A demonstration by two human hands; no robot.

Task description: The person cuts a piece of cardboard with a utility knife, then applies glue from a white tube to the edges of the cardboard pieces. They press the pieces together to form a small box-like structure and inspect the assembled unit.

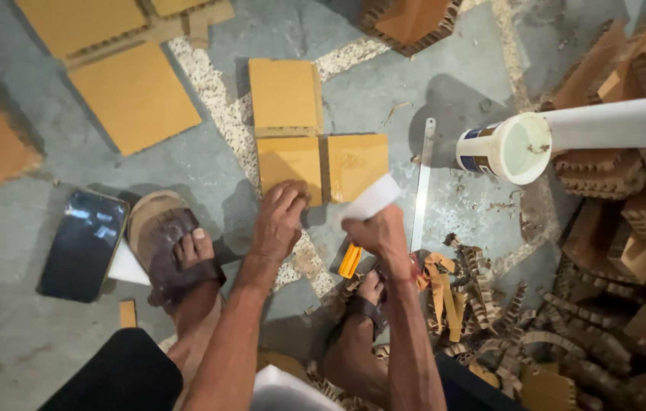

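On the concrete floor (pixel 19 335), the left hand (pixel 277 221) pressed flat upon a light, stiff cardboard square (pixel 289 158). The right hand (pixel 378 230) gripped a thin white card (pixel 372 198), best held by its edges.

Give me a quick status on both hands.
Left hand pressing cardboard square. Right hand gripping white card. Saw blade and glue tub alongside.

Floor workshop, cardboard offcuts (pixel 490 304), saw blade (pixel 423 183)
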